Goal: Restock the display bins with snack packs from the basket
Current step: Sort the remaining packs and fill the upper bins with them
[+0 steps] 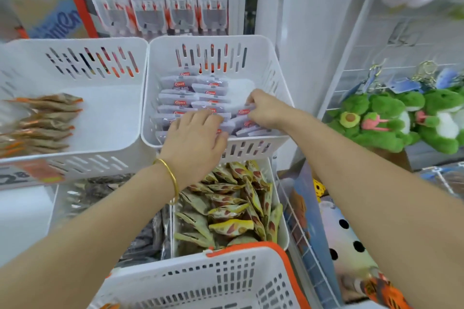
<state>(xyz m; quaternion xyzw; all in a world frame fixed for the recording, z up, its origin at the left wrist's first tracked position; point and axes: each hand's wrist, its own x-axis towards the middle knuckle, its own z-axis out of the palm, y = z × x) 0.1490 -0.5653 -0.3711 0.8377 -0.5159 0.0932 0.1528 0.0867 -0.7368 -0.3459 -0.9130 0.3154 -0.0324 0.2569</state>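
A white slotted display bin in the upper row holds rows of pale purple snack packs with red labels. My left hand, with a gold bangle on the wrist, lies over the front packs with its fingers bent down onto them. My right hand pinches the top edge of one purple pack at the bin's right side. The white basket with an orange rim sits at the bottom of the view, below both forearms.
To the left stands a white bin with brown snack packs along its left side. Below are bins of yellow triangular packs and dark packs. Green plush toys hang on a wire rack at right.
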